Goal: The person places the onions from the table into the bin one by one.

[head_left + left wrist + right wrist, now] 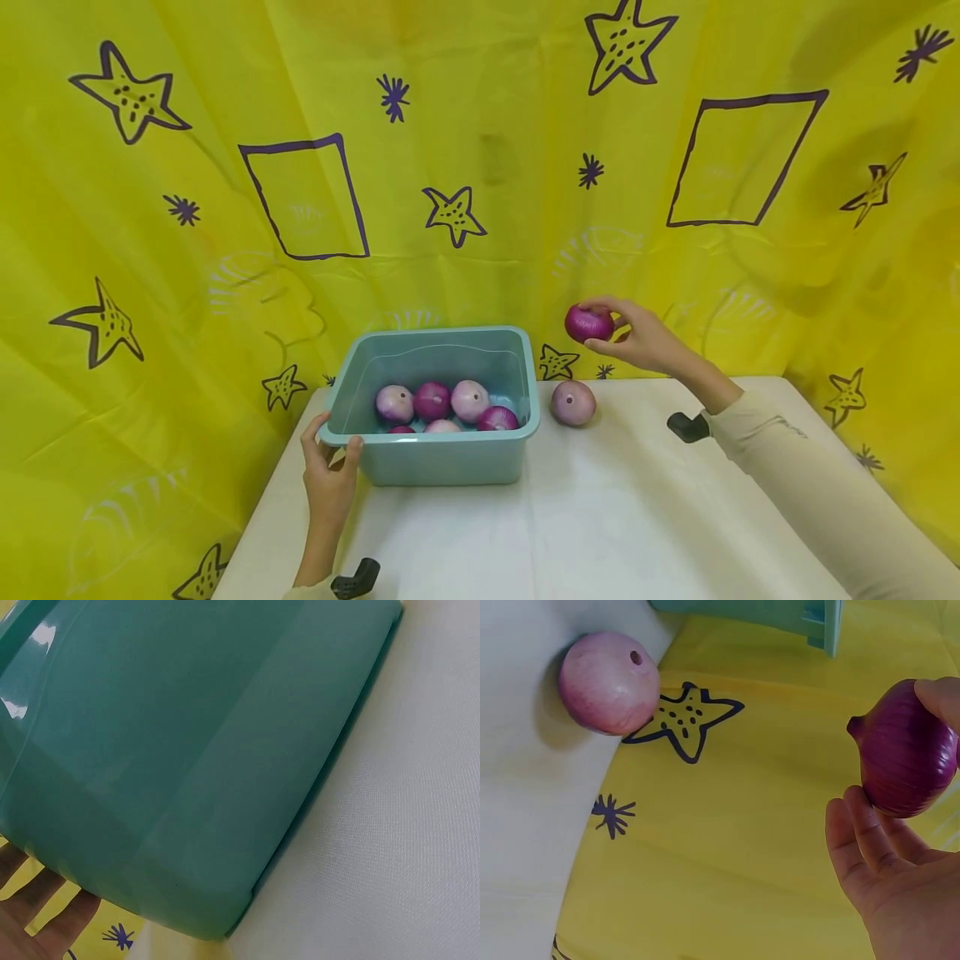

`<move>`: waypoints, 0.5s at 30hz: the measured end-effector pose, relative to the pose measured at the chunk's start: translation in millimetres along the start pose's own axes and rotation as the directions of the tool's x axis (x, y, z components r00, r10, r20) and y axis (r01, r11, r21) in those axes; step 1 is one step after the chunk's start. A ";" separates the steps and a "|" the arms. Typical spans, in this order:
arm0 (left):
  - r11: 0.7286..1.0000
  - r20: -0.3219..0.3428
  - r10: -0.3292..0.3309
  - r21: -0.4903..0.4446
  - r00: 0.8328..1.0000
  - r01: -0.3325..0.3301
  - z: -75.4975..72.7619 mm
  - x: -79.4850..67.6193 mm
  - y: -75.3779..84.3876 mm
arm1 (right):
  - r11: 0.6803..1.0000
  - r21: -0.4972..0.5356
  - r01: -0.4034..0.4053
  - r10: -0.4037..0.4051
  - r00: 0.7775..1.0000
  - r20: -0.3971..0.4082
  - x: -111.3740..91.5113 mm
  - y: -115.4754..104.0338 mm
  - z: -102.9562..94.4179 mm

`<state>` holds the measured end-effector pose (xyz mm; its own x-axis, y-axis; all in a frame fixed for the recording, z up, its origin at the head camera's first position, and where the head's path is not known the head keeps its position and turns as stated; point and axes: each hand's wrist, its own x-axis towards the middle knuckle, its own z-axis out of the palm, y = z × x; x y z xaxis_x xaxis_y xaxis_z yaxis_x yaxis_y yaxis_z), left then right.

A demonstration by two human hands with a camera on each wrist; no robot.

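Note:
A dark purple onion (588,323) is in my right hand (637,337), gripped between thumb and fingers above the back edge of the table. In the right wrist view the same onion (907,750) shows its pointed tip, with the hand (907,885) around its side. A paler pink onion (573,403) rests on the table just right of the teal bin (442,460). Several purple and pale onions (432,402) lie inside the bin. My left hand (330,475) holds the bin's front left corner, thumb over the front rim, fingers at the left side.
The white-covered table (600,517) carries the bin near its back edge. Behind and beside it hangs a yellow curtain (480,150) with drawn stars and frames. Black wrist devices (688,427) sit at both sleeves.

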<state>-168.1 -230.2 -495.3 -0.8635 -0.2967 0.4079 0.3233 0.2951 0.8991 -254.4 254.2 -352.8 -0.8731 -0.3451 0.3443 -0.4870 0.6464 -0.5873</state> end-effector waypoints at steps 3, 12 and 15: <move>1.000 -0.001 0.002 -0.001 1.000 -0.002 -0.1 -0.2 -0.3 | 1.000 0.005 -0.005 0.005 1.000 0.002 1.9 -2.0 -0.3; 1.000 -0.004 0.014 -0.001 1.000 -0.014 -0.2 0.2 -2.1 | 0.998 0.025 0.066 -0.067 0.997 0.044 17.2 -12.6 5.8; 1.000 -0.007 0.013 -0.002 1.000 -0.013 0.0 0.2 -1.9 | 0.995 0.039 0.089 -0.091 0.994 0.066 26.6 -19.2 10.5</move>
<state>-168.9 -230.9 -496.9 -0.8563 -0.2993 0.4210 0.3356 0.2973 0.8939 -268.5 225.4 -340.1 -0.8244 -0.4466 0.3477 -0.5632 0.5864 -0.5822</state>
